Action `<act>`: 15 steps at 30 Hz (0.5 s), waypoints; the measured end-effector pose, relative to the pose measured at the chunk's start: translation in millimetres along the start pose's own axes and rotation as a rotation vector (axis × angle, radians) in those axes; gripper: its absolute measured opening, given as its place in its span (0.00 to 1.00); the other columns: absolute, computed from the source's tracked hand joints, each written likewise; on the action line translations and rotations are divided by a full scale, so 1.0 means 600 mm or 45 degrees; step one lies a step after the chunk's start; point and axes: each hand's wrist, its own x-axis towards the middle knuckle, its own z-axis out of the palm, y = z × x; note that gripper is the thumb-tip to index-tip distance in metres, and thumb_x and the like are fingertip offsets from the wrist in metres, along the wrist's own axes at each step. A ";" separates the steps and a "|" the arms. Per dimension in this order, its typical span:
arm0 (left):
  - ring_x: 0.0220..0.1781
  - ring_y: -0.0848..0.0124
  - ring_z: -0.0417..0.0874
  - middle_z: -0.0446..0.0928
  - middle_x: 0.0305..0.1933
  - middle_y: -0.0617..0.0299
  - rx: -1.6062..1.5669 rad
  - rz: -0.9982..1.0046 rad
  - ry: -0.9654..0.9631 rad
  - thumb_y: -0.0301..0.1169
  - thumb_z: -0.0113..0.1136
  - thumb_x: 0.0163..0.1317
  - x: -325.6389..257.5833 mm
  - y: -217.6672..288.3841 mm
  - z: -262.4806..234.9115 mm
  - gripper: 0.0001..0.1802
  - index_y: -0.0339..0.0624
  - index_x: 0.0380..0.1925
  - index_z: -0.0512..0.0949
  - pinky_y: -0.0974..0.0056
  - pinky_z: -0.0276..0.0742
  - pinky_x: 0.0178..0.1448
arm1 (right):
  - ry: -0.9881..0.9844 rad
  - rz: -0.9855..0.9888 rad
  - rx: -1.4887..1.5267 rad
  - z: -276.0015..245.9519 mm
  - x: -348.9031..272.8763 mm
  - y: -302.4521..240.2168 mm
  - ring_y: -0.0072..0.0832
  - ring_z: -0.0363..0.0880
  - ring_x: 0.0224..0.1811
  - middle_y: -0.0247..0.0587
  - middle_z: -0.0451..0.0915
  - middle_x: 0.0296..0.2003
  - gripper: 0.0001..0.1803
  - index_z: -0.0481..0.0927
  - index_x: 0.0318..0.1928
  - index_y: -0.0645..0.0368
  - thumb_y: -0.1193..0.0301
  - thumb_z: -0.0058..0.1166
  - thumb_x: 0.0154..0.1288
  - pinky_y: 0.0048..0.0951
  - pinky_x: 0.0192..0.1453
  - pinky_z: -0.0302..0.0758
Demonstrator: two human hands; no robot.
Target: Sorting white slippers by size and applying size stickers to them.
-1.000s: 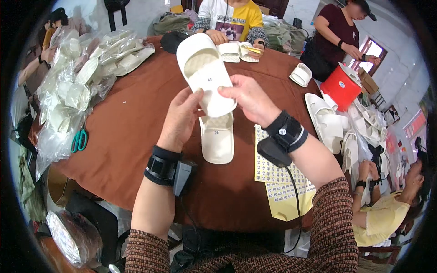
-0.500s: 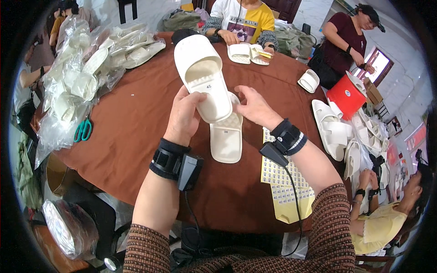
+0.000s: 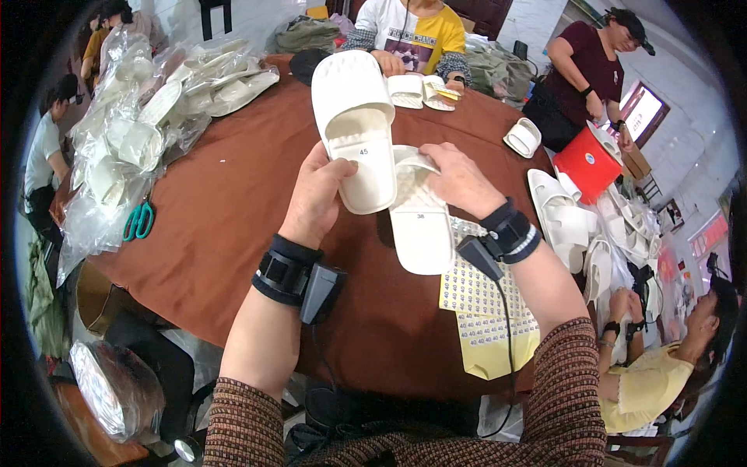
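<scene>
My left hand (image 3: pixel 315 198) grips a white slipper (image 3: pixel 366 175) by its heel end, thumb on the insole beside a small printed label. The slipper is raised above the table, its strap end pointing away from me. Just right of it, my right hand (image 3: pixel 461 180) is closed on the strap of a second white slipper (image 3: pixel 424 237), whose heel points toward me. That one also bears a small label on its insole. Part of its strap is covered by my right fingers and the first slipper. Yellow sticker sheets (image 3: pixel 498 342) lie below my right wrist.
The brown-clothed table (image 3: pixel 226 249) carries a heap of bagged slippers (image 3: pixel 128 144) at left and green-handled scissors (image 3: pixel 139 221). At right stand a red bucket (image 3: pixel 589 166) and loose white slippers (image 3: pixel 562 210). Co-workers sit or stand across the table and at right; one has a slipper pair (image 3: pixel 420 91).
My right hand has closed on the second slipper's strap and drawn it rightward, tilting it. The first slipper has shifted slightly right in my left hand.
</scene>
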 end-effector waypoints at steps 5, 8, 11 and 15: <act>0.53 0.66 0.78 0.76 0.53 0.55 0.107 0.015 -0.103 0.16 0.46 0.55 0.001 -0.005 0.010 0.26 0.32 0.57 0.68 0.62 0.73 0.60 | 0.105 -0.053 -0.056 -0.056 -0.078 0.044 0.53 0.73 0.50 0.57 0.74 0.45 0.20 0.73 0.51 0.62 0.71 0.51 0.56 0.45 0.54 0.71; 0.53 0.67 0.78 0.77 0.52 0.56 0.083 -0.048 -0.159 0.16 0.48 0.52 -0.005 -0.013 0.021 0.27 0.30 0.56 0.69 0.63 0.72 0.59 | 0.134 -0.006 -0.045 -0.067 -0.139 0.079 0.53 0.73 0.51 0.57 0.75 0.45 0.20 0.74 0.51 0.61 0.72 0.51 0.57 0.44 0.55 0.71; 0.53 0.65 0.79 0.77 0.52 0.54 0.065 -0.128 -0.198 0.15 0.48 0.53 -0.013 -0.022 0.026 0.26 0.29 0.56 0.68 0.61 0.74 0.58 | 0.159 0.086 0.029 -0.070 -0.199 0.089 0.51 0.74 0.52 0.57 0.75 0.47 0.22 0.74 0.52 0.63 0.72 0.53 0.56 0.42 0.57 0.71; 0.51 0.63 0.80 0.77 0.51 0.54 0.022 -0.256 -0.184 0.16 0.49 0.54 -0.043 -0.019 0.051 0.24 0.29 0.54 0.69 0.59 0.76 0.57 | 0.201 0.171 0.229 -0.087 -0.259 0.059 0.51 0.76 0.51 0.58 0.77 0.46 0.23 0.74 0.52 0.65 0.71 0.55 0.55 0.41 0.56 0.72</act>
